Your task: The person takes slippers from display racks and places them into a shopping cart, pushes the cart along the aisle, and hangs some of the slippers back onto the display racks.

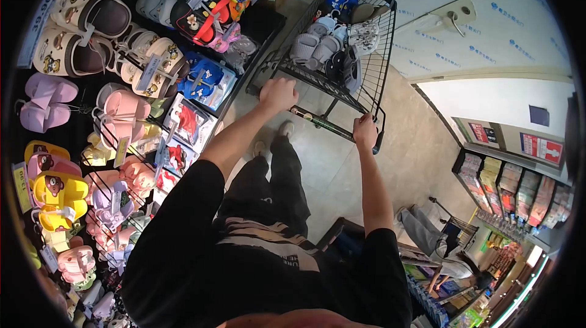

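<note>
Both hands grip the handlebar [317,120] of a black wire shopping cart [386,53]. My left hand [279,94] is wrapped round its left end, close to the shoe rack. Toward the right end, my right hand [365,131] is closed on the same bar. Inside the cart lie several pairs of shoes: grey slippers [314,49], blue clogs [340,1], dark brown ones [366,13] and black-and-white ones [352,70]. The cart stands straight ahead of my feet on the tiled floor.
Hanging slippers and clogs fill the rack on the left, among them yellow slides [61,197] and cream clogs [91,7]. A film-covered door [470,29] with a handle is ahead right. Behind right, another person [439,248] leans by shelves near a second cart [458,230].
</note>
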`<state>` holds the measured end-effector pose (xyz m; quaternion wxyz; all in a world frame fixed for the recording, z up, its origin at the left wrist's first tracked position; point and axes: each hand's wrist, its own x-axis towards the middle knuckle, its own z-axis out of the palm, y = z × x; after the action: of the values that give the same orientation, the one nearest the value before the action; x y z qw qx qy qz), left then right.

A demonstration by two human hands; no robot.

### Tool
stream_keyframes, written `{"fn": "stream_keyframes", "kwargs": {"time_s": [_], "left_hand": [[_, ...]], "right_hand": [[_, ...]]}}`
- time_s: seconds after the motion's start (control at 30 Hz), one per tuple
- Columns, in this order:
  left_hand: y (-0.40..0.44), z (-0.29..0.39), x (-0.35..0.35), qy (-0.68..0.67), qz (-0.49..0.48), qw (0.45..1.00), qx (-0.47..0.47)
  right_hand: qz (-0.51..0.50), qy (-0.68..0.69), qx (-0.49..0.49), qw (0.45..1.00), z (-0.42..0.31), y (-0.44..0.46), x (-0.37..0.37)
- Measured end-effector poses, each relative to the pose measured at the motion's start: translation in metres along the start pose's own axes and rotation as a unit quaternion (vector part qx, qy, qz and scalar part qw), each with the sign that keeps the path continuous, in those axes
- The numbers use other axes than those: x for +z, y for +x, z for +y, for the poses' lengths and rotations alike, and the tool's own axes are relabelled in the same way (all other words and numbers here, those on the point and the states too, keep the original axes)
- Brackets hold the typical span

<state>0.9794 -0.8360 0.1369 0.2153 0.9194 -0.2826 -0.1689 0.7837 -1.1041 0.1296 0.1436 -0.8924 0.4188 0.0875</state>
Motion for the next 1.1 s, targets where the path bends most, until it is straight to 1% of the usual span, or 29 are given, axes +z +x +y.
{"fn": "stream_keyframes", "kwargs": {"time_s": [0.07, 0.13, 0.2, 0.23, 0.27, 0.3, 0.33, 0.37, 0.4, 0.43, 0.47, 0.53, 0.57, 0.6, 0.67, 0.7, 0.73, 0.77, 0.8, 0.83, 0.87, 0.93, 0.97, 1.0, 1.03, 1.07, 1.1], "left_hand": [[0.010, 0.000, 0.003, 0.005, 0.013, 1.000, 0.007], [0.020, -0.003, 0.005, 0.001, 0.004, 1.000, 0.008], [0.022, 0.006, -0.005, 0.008, -0.023, 0.999, -0.034], [0.027, 0.003, 0.001, 0.010, -0.029, 0.999, -0.027], [0.025, 0.015, -0.023, 0.012, -0.081, 0.996, -0.031], [0.029, 0.016, -0.025, 0.027, -0.135, 0.989, -0.052], [0.035, 0.007, -0.011, 0.030, -0.145, 0.988, -0.046], [0.036, 0.008, -0.020, 0.033, -0.216, 0.974, -0.055], [0.040, 0.008, -0.016, 0.055, -0.255, 0.963, -0.071], [0.043, 0.004, -0.008, 0.055, -0.278, 0.955, -0.089], [0.045, 0.002, -0.008, 0.059, -0.280, 0.953, -0.097], [0.045, 0.006, -0.003, 0.036, -0.307, 0.950, -0.049], [0.048, 0.001, 0.010, 0.058, -0.317, 0.946, -0.026], [0.045, -0.001, 0.022, 0.061, -0.315, 0.947, -0.022], [0.031, 0.009, 0.012, 0.044, -0.258, 0.965, -0.020], [0.025, 0.007, 0.021, 0.030, -0.224, 0.974, -0.012], [0.019, 0.006, 0.029, 0.015, -0.191, 0.982, -0.006], [0.013, 0.010, 0.028, 0.015, -0.179, 0.984, -0.004], [0.004, 0.016, 0.027, 0.005, -0.119, 0.993, 0.001], [-0.003, 0.020, 0.025, -0.004, -0.064, 0.998, 0.002], [-0.007, 0.025, 0.016, -0.008, -0.065, 0.998, -0.004], [-0.013, 0.032, 0.003, -0.027, -0.155, 0.985, -0.065], [-0.014, 0.026, 0.013, -0.031, -0.153, 0.987, -0.045], [-0.019, 0.028, 0.017, -0.031, -0.120, 0.991, -0.048], [-0.020, 0.036, 0.005, -0.022, -0.145, 0.987, -0.071], [-0.023, 0.039, 0.005, -0.013, -0.126, 0.990, -0.067], [-0.027, 0.034, 0.014, -0.030, -0.070, 0.997, -0.021]], "right_hand": [[0.005, 0.003, -0.004, 1.000, -0.001, 0.011, -0.002], [-0.001, 0.003, -0.012, 1.000, -0.004, 0.020, -0.005], [-0.038, -0.036, -0.006, 0.999, 0.001, 0.032, -0.002], [-0.041, -0.032, -0.004, 0.999, -0.004, 0.031, -0.010], [-0.045, 0.002, -0.008, 0.999, -0.002, 0.031, -0.011], [-0.056, 0.000, -0.010, 0.998, -0.005, 0.030, -0.017], [-0.066, -0.009, -0.012, 0.998, -0.006, 0.031, -0.018], [-0.071, -0.014, -0.024, 0.997, -0.006, 0.034, -0.016], [-0.059, -0.012, -0.024, 0.998, -0.002, 0.037, -0.007], [-0.053, -0.004, -0.020, 0.998, -0.001, 0.038, -0.005], [-0.061, 0.015, -0.020, 0.998, 0.003, 0.038, -0.007], [-0.120, -0.029, -0.067, 0.990, 0.024, 0.053, 0.009], [-0.160, -0.073, -0.084, 0.981, 0.019, 0.049, -0.003], [-0.156, -0.070, -0.082, 0.982, 0.025, 0.045, -0.001], [-0.153, -0.049, -0.082, 0.984, 0.030, 0.048, -0.001], [-0.111, -0.011, -0.075, 0.991, 0.032, 0.041, -0.003], [-0.100, -0.008, -0.078, 0.992, 0.034, 0.038, -0.003], [-0.094, -0.015, -0.097, 0.991, 0.037, 0.033, -0.006], [-0.120, -0.015, -0.094, 0.988, 0.041, 0.031, -0.005], [-0.174, -0.003, -0.072, 0.982, 0.026, 0.018, -0.029], [-0.196, -0.001, -0.082, 0.977, 0.031, 0.018, -0.022], [-0.243, 0.004, -0.092, 0.966, 0.038, 0.016, -0.016], [-0.260, -0.009, -0.099, 0.960, 0.046, 0.015, -0.004], [-0.278, -0.026, -0.107, 0.954, 0.053, 0.019, 0.008], [-0.280, 0.018, -0.119, 0.952, 0.057, 0.018, 0.010], [-0.281, 0.060, -0.133, 0.948, 0.059, 0.013, 0.012], [-0.310, 0.096, -0.139, 0.936, 0.056, 0.010, 0.006]]}}
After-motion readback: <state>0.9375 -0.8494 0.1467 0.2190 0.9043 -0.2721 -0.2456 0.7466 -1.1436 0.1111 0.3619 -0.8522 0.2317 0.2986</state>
